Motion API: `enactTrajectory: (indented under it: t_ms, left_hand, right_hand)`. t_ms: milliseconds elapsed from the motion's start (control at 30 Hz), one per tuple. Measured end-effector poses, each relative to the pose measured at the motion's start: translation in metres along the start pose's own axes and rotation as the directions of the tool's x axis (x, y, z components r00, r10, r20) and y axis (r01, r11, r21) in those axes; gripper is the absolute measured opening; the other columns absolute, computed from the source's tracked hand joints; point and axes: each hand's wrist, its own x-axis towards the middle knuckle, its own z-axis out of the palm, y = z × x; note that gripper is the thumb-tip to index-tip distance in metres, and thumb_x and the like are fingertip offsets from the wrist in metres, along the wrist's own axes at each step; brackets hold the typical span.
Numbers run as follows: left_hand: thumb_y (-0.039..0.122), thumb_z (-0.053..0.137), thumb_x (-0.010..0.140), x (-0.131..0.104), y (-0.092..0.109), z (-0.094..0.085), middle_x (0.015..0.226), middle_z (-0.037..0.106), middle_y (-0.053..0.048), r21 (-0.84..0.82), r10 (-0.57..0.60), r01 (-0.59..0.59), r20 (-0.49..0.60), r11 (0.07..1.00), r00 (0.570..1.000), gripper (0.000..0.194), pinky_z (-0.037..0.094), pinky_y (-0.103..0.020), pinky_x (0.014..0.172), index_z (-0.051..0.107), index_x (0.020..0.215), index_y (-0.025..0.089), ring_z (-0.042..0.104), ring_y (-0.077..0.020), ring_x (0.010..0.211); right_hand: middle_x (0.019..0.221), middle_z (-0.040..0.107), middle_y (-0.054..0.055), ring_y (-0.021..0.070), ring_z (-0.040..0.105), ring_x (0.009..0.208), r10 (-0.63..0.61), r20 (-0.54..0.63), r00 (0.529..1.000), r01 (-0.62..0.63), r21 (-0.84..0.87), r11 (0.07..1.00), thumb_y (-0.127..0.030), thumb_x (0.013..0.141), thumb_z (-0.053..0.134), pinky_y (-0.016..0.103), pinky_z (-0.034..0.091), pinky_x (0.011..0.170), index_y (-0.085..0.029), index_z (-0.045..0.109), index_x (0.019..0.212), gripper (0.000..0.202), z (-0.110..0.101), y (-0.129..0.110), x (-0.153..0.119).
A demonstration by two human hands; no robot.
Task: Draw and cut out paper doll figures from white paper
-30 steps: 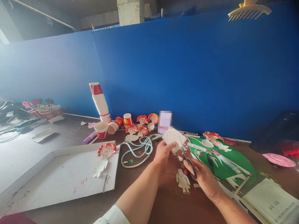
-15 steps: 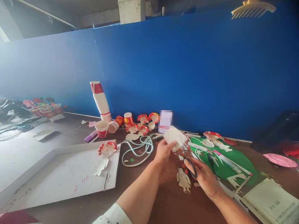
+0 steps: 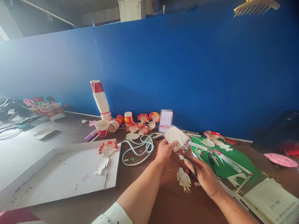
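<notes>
My left hand pinches a piece of white paper with drawn lines on it, thumb on top. In my right hand is a pair of scissors with dark handles; the blades reach the paper's right side, and I cannot tell how far they are parted. On the table below the scissors lies a paper cut-out figure. Another doll, with a red-fringed paper-cup head, rests on the edge of the white box lid to the left.
A tall stack of paper cups stands near the blue partition. Coiled pale cable lies left of my hands. To the right are a green sheet bearing markers and scraps, a notebook and a pink dish.
Hardly anything differs. The whole view has shifted slightly, and both hands keep their hold on the paper and the scissors in nearly the same position.
</notes>
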Motion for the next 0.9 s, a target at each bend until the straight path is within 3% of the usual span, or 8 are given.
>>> enactTrajectory:
  t_ms: [333,600,767,900]
  left_hand:
    - [0.032,0.074,0.060,-0.002,0.009,0.007,0.074,0.062,-0.005,0.014,-0.046,0.046,-0.033,0.999,0.998,0.034,0.039,-0.025,0.056,0.065,0.086,0.012,0.051,-0.0106,0.057]
    - [0.031,0.078,0.056,0.000,0.008,0.007,0.076,0.063,-0.005,-0.057,-0.057,0.055,-0.039,0.997,0.998,0.038,0.041,-0.025,0.055,0.064,0.085,0.011,0.053,-0.0109,0.058]
    - [0.031,0.078,0.057,-0.001,0.010,0.008,0.081,0.064,-0.007,-0.078,-0.062,0.060,-0.018,0.995,0.998,0.039,0.044,-0.025,0.056,0.064,0.087,0.011,0.055,-0.0126,0.061]
    - [0.030,0.077,0.059,-0.002,0.011,0.008,0.087,0.065,-0.008,-0.066,-0.067,0.065,-0.028,0.996,0.997,0.039,0.045,-0.027,0.059,0.065,0.090,0.012,0.057,-0.0142,0.066]
  right_hand:
    - [0.061,0.053,-0.004,0.0120,0.046,0.055,-0.068,0.002,0.998,0.068,-0.069,0.995,-0.047,0.085,0.053,0.022,0.037,0.049,-0.022,0.060,0.081,0.026,-0.001,0.007,0.002]
    - [0.059,0.053,-0.004,0.0103,0.041,0.048,-0.054,-0.019,0.998,0.052,-0.090,0.995,-0.049,0.085,0.053,0.022,0.033,0.045,-0.023,0.062,0.090,0.028,0.000,0.009,0.004]
    - [0.058,0.052,-0.004,0.0103,0.041,0.049,-0.067,-0.040,0.997,0.064,-0.071,0.995,-0.048,0.083,0.056,0.022,0.033,0.045,-0.022,0.065,0.085,0.028,0.002,0.008,0.004]
    - [0.058,0.053,-0.004,0.0112,0.042,0.049,-0.051,-0.058,0.997,0.048,-0.045,0.998,-0.049,0.082,0.057,0.022,0.034,0.043,-0.023,0.067,0.097,0.032,0.003,0.009,0.003]
